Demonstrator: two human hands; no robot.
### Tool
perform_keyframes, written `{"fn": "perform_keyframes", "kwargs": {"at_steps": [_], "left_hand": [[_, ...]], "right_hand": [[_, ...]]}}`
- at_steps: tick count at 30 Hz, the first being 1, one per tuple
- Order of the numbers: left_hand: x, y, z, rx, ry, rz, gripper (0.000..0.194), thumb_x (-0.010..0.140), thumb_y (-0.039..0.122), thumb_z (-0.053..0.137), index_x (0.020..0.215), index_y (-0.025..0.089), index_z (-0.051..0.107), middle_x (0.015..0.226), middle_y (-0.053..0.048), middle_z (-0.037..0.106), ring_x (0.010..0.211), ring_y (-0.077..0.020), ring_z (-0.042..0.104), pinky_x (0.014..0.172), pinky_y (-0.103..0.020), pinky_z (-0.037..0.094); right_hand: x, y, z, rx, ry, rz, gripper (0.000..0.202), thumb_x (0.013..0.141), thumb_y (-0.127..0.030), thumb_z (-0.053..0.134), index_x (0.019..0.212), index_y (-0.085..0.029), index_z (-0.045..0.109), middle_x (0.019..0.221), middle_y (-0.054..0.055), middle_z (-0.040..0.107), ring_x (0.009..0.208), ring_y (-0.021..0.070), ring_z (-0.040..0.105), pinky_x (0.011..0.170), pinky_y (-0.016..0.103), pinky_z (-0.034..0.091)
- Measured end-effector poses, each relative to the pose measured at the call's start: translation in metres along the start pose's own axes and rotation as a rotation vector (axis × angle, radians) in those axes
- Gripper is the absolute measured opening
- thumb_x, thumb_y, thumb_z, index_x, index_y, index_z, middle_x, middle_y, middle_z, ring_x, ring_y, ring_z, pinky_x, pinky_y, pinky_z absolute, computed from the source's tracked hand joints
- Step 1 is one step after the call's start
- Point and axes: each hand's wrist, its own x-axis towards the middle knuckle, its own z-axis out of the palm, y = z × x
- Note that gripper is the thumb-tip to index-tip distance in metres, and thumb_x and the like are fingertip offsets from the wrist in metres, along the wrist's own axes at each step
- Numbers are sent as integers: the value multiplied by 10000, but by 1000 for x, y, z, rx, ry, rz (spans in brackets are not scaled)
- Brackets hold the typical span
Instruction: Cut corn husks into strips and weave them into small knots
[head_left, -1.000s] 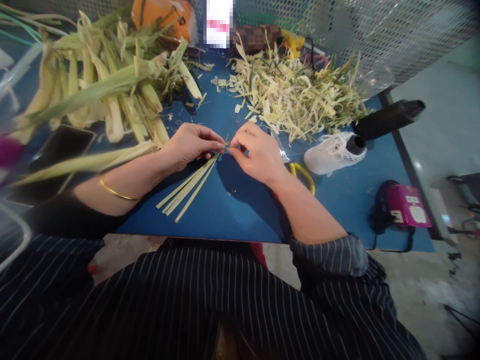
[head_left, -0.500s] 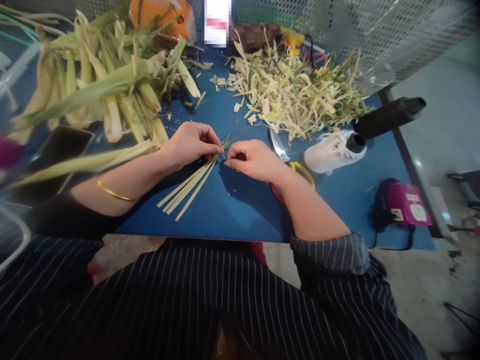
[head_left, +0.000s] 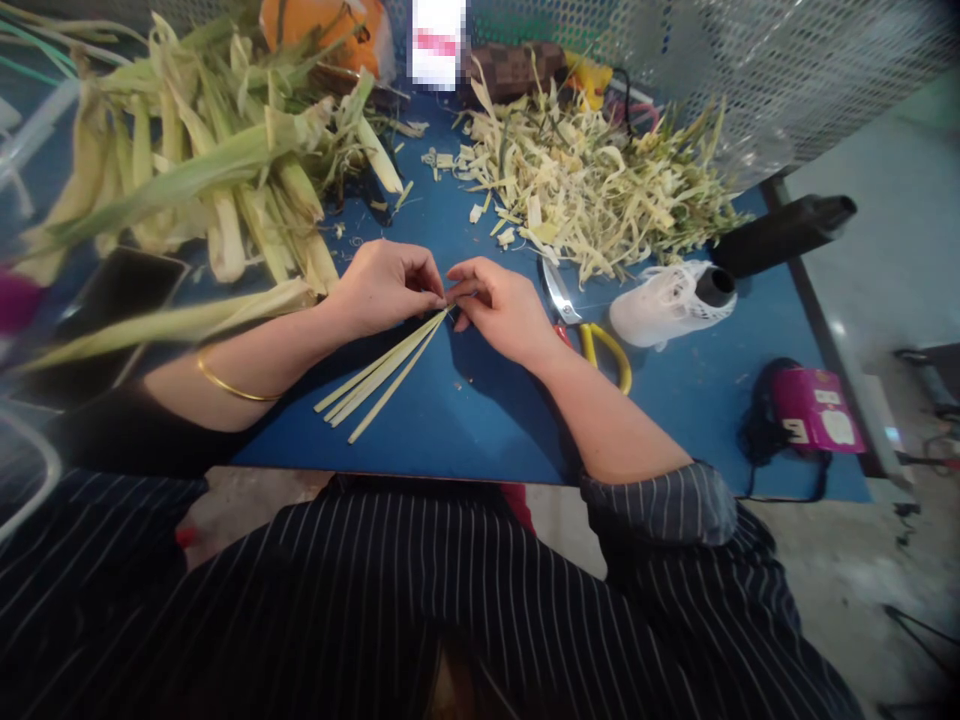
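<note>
A fan of thin pale-green plant strips (head_left: 386, 372) lies on the blue table, its narrow ends gathered between my hands. My left hand (head_left: 390, 285) pinches those gathered ends between thumb and fingertips. Right beside it, my right hand (head_left: 499, 305) is closed at the same spot, fingertips nearly meeting the left ones. A fine pale thread shows faintly at its fingers; the grip itself is partly hidden. Scissors (head_left: 559, 295) with red and yellow handles lie just beyond my right wrist. A cone of white thread (head_left: 660, 308) rests on its side further right.
Long green stalks with leaves (head_left: 225, 190) are heaped at the back left. Shredded, curly trimmings (head_left: 600, 185) form a pile at the back right. A black cone-shaped spool (head_left: 784, 235) and a magenta box (head_left: 817, 410) sit near the table's right edge. A perforated panel (head_left: 720, 60) stands behind.
My right hand has shifted slightly left and up, closing the gap to my left hand at the strip ends. More of the scissors' yellow handle shows. The left hand has barely moved.
</note>
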Motion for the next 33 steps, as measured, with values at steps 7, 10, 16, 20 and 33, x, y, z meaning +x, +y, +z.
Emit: {"fn": "perform_keyframes", "kwargs": {"at_steps": [7, 10, 16, 20, 33], "left_hand": [[-5, 2, 8, 304, 110, 150, 90, 715, 209, 615, 736, 198, 702, 669, -9, 686, 620, -155, 598, 589, -279, 401], [-6, -1, 13, 372, 142, 181, 114, 741, 207, 592, 765, 199, 703, 709, -27, 700, 661, -176, 617, 602, -296, 407], [-7, -3, 18, 369, 218, 220, 101, 766, 217, 595, 788, 192, 691, 747, -38, 697, 696, -188, 621, 630, -310, 420], [-8, 2, 16, 290, 192, 224, 101, 758, 160, 576, 757, 208, 665, 814, -39, 691, 767, -189, 620, 702, -317, 437], [-6, 3, 12, 94, 201, 42, 34, 728, 229, 656, 698, 235, 640, 793, -34, 659, 744, -186, 559, 649, -306, 413]], "right_hand": [[0, 2, 1, -31, 19, 4, 203, 807, -106, 516, 980, -206, 554, 803, -18, 699, 576, 121, 658, 695, 296, 532], [0, 1, 2, -25, 25, 10, 192, 806, -112, 521, 969, -206, 560, 802, -21, 697, 571, 115, 653, 688, 290, 524], [2, 0, 0, 41, 37, 53, 114, 813, -180, 575, 916, -178, 626, 808, 14, 709, 577, 114, 644, 670, 284, 524], [3, 0, 0, 112, 24, 61, 86, 788, -196, 617, 858, -170, 658, 790, 14, 696, 568, 105, 623, 621, 265, 518], [3, -1, -1, 56, 86, 120, 73, 841, -209, 587, 776, -175, 591, 662, -6, 625, 570, 108, 629, 600, 249, 501]]}}
